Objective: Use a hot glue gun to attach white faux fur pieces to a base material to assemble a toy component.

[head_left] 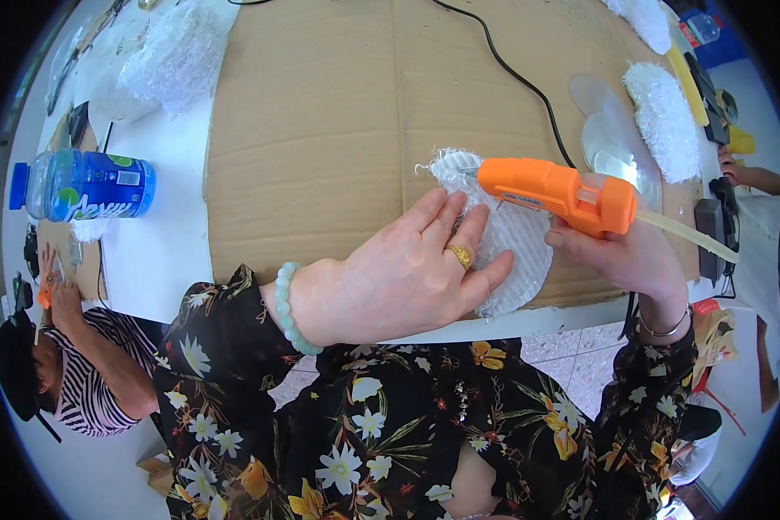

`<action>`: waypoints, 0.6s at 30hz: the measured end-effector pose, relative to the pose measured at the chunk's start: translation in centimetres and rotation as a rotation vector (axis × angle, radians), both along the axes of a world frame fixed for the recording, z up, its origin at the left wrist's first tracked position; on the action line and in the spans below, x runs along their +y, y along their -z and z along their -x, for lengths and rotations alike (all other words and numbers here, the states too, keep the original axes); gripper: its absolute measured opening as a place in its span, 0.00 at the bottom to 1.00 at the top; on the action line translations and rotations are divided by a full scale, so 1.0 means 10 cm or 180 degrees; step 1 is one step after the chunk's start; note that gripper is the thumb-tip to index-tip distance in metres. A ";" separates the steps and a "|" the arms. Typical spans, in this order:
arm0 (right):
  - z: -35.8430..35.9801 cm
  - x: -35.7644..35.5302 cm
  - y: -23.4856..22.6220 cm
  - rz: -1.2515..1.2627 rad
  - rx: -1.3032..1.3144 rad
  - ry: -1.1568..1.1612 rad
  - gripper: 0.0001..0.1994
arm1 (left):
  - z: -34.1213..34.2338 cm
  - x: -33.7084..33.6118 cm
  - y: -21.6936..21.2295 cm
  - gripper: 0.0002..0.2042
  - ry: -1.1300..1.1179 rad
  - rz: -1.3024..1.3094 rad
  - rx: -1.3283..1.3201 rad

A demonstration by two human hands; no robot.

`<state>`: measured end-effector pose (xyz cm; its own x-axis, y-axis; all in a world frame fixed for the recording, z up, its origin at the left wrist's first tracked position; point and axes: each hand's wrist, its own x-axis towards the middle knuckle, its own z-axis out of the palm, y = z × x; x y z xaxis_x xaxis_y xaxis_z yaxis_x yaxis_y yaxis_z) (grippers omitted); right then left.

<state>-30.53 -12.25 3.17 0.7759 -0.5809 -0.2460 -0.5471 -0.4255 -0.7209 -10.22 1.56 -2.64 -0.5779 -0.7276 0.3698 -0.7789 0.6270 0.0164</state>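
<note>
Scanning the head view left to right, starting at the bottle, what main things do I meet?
Blue-labelled bottle → green bead bracelet → left hand → orange glue gun → lower of the white fuzzy pieces at right.

Left hand [399,273] palm down, fingers [470,228] spread — right hand [640,258] near it, curled in a grip.

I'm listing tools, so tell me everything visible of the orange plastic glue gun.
The orange, plastic-looking glue gun is held in the right hand, which hides most of its handle. Its metallic nozzle points left over the white, ribbed, fringed oval piece; contact is unclear. A pale, translucent glue stick juts from its rear.
</note>
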 end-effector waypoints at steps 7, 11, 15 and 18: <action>-0.01 -0.01 0.01 0.0347 0.0011 -0.0148 0.12 | 0.00 0.00 0.03 0.20 -0.0008 0.0039 0.0072; -0.02 -0.01 -0.09 0.0285 0.0119 -0.0072 0.12 | -0.01 0.01 0.01 0.20 -0.0092 -0.0029 -0.0001; -0.03 0.03 -0.14 0.0325 0.0134 0.0021 0.13 | -0.01 0.01 0.01 0.20 -0.0076 -0.0078 0.0010; -0.03 0.03 -0.15 0.0235 0.0256 0.0096 0.13 | -0.01 0.00 0.01 0.20 -0.0071 -0.0077 0.0036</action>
